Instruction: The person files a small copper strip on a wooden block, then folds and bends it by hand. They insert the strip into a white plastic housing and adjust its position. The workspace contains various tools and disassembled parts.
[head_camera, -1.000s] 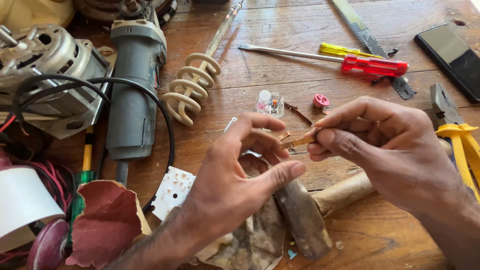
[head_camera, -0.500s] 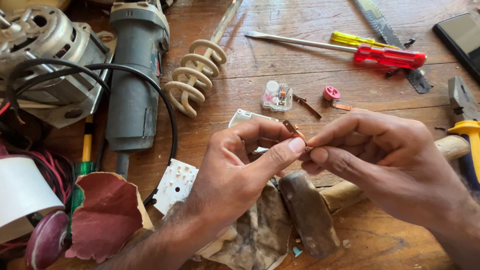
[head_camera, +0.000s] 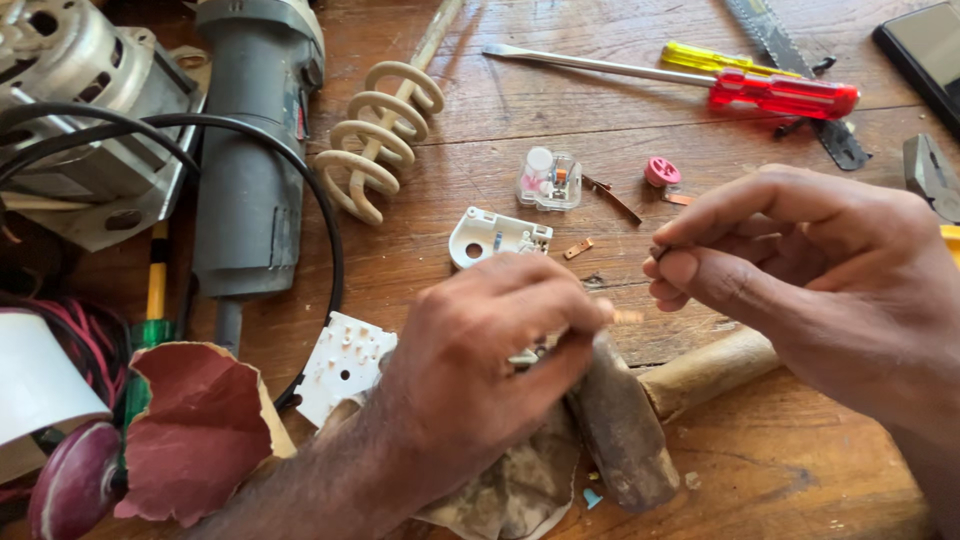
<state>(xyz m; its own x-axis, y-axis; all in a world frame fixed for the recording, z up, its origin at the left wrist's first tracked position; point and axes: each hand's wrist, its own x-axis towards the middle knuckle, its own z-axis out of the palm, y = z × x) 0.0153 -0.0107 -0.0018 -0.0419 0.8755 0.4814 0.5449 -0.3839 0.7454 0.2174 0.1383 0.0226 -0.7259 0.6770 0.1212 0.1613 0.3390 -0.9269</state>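
Note:
My left hand is low in the middle, fingers pinched together above a hammer head and a worn scrap of sandpaper. A small copper-coloured tip shows just beyond its fingertips, blurred. My right hand is to the right and slightly higher, thumb and forefinger pinched on a tiny dark piece. The hands are apart. On the wooden table behind them lie a white plastic housing, a clear small part, a pink round piece and loose copper strips.
At the left lie a grey angle grinder with a black cable, a motor, a coiled heating element and red sandpaper. A white plate is by my wrist. Red and yellow screwdrivers, a phone and pliers lie at the back right.
My hands were together on a small copper strip; now they have parted. The left hand dropped toward the hammer head, the right drew off to the right.

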